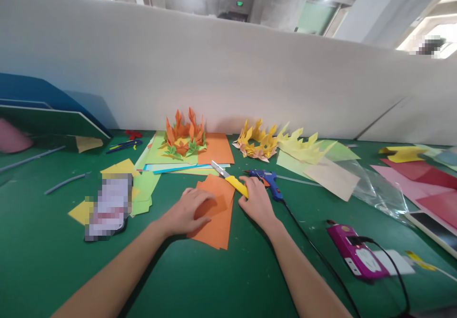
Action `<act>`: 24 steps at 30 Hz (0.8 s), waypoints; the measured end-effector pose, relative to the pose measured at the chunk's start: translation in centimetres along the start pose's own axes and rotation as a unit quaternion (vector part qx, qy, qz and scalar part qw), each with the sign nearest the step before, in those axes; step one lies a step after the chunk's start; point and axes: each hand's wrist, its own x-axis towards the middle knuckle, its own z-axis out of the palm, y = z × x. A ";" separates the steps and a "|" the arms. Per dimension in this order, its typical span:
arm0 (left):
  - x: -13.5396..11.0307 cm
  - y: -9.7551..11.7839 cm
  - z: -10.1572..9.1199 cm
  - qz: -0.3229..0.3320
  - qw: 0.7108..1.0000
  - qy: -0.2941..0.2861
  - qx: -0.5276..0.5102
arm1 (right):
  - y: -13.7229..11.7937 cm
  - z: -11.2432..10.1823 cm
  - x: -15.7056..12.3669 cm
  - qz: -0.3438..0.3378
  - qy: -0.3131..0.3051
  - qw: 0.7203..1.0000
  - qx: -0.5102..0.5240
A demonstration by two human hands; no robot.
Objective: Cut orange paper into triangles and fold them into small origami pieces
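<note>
- Left hand (198, 211): fingers curved, parted, over the orange paper (214, 227).
- Right hand (257, 201) at the knife (235, 184); cannot tell whether fingers grip.
- Green table (200, 284) spreads nearward from the paper's near edge.

On the green desk (200, 284) lie orange paper (216, 227), 1 blue glue gun (273, 183), 1 purple plug box (347, 249) and 1 yellow crown (262, 152).

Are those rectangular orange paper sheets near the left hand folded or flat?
Flat: the orange paper sheets overlap on the green table, lower corners fanned.
</note>
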 end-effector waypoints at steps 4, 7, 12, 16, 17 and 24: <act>0.0 -0.1 0.1 0.033 0.999 0.010 -0.003 | 0.1 -0.6 -0.2 -0.004 -0.023 0.999 -0.026; 0.1 -0.2 0.3 0.050 0.999 0.014 -0.006 | 0.1 -0.9 -0.3 -0.012 -0.014 1.000 -0.012; 0.1 -0.4 0.6 0.057 0.997 0.046 0.003 | 0.2 -1.8 -0.3 -0.006 0.037 0.999 -0.001; 0.1 -0.5 0.9 0.064 0.993 0.093 0.019 | 0.3 -2.5 -0.3 -0.072 -0.041 0.995 -0.054; 0.1 -0.5 0.9 0.069 0.991 0.106 0.032 | 0.3 -2.7 -0.3 -0.087 -0.068 0.991 -0.072; 0.1 -0.4 0.9 0.058 0.982 0.144 0.105 | -0.8 -3.7 -0.9 -0.115 -0.119 0.983 -0.073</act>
